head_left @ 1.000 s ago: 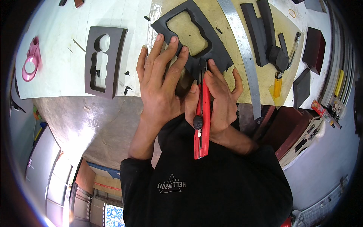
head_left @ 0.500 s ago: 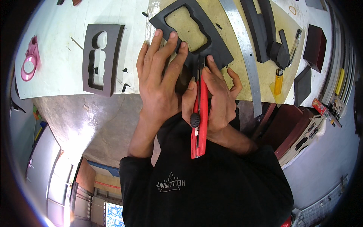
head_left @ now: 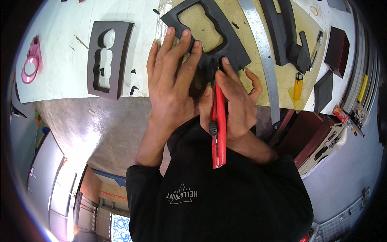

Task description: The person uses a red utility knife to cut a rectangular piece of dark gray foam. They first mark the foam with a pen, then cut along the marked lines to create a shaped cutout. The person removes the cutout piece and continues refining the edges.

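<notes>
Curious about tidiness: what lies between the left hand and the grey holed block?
In the head view, two small black scraps lie between the left hand and the grey holed block.

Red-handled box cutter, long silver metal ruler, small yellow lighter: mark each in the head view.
Red-handled box cutter (head_left: 221,117): head view, on the red handle.
Long silver metal ruler (head_left: 267,64): head view, midway along its flat face.
Small yellow lighter (head_left: 298,89): head view, on the yellow body.
</notes>
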Tool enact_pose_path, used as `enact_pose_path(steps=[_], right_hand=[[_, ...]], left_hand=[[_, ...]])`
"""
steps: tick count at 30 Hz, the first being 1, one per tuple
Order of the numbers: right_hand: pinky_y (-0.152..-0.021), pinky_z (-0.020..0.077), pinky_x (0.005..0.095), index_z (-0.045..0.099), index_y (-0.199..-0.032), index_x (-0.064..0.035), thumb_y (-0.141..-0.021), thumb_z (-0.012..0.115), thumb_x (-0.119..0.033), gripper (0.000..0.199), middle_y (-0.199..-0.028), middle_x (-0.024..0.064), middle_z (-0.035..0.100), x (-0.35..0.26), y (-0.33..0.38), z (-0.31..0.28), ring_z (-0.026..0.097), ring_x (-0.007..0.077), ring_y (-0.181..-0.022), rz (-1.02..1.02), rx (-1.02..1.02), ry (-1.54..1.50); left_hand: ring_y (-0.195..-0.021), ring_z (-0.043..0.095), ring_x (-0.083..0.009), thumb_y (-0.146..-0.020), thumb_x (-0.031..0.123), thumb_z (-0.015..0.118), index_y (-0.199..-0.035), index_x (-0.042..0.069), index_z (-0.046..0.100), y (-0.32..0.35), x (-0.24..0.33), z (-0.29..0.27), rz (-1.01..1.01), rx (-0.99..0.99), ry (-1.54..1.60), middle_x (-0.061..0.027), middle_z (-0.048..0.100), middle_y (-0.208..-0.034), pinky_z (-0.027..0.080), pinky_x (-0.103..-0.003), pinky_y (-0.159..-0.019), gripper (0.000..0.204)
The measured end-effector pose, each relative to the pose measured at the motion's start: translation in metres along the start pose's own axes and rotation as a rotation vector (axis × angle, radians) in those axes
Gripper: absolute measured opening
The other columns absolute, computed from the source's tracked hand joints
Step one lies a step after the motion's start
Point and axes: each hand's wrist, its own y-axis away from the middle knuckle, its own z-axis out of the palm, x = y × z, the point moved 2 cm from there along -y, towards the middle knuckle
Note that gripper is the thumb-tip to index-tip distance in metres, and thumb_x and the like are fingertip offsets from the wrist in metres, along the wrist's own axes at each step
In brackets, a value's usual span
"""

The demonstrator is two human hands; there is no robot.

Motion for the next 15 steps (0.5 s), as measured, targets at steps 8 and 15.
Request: enact_pose_path(steps=[8,15], right_hand=[[-0.107,0.0416,0.0578,0.067,-0.108,0.008,-0.087,0.07,-0.001,0.023,-0.099,0.0215,0.076,0.006,-0.001,-0.006,0.075,0.036,-0.109,-0.045,-0.061,-0.03],[-0.112,0.0315,0.0612,0.066,-0.117,0.0067,-0.091,0.07,-0.007,0.03,-0.099,0.0227,0.076,0.012,0.002,-0.009,0.073,0.0376,-0.113,-0.054,-0.112,-0.095]], left_hand=[[-0.144,0.047,-0.0415,-0.083,0.033,0.072,-0.131,0.0,0.069,0.0,0.004,0.003,-0.009,0.026,-0.041,-0.0188,0.058,-0.145,0.03,-0.058,-0.119,0.058],[-0.143,0.048,-0.0413,-0.072,0.022,0.076,-0.128,-0.001,0.07,-0.001,0.003,0.006,0.011,0.056,-0.037,-0.0188,0.059,-0.143,0.033,-0.057,-0.119,0.061]])
